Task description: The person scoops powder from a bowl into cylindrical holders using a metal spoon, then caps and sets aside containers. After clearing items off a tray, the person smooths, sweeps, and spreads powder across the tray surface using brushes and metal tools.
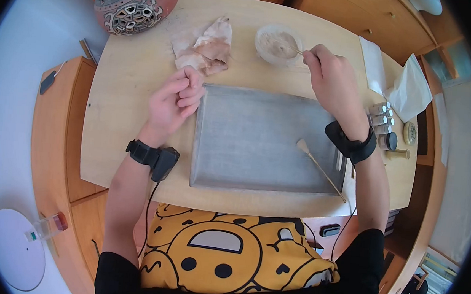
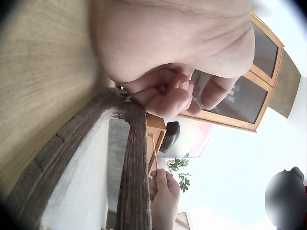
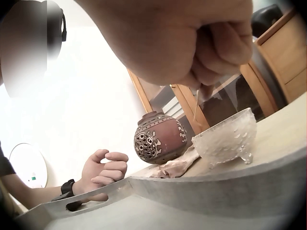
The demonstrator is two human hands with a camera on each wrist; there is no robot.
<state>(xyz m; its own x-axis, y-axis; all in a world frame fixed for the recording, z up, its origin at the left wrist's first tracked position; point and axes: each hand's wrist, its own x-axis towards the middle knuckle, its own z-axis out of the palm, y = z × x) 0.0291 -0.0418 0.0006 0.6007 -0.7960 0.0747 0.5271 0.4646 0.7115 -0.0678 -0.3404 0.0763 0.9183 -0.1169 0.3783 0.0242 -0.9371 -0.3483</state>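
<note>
My right hand [image 1: 334,85] pinches a thin stick [image 3: 196,106] whose lower end is in a footed glass bowl [image 1: 278,44] of pale, cloudy contents. Loosely curled and holding nothing, my left hand [image 1: 176,99] rests by the back left corner of a grey wooden tray [image 1: 258,138]. In the left wrist view, the left fingers lie close against the tray's corner. A brush [image 1: 322,171] with a fan-shaped tip lies across the tray's right side, its handle over the front rim. Behind the left hand is a stained, crumpled cloth [image 1: 213,48].
A patterned reddish pot [image 1: 136,4] stands at the table's back left. Several small jars [image 1: 380,118], a dark-lidded jar [image 1: 388,141] and a round tin [image 1: 410,133] are at the right, near white paper [image 1: 411,89]. A patterned yellow cushion [image 1: 222,251] is below the front edge.
</note>
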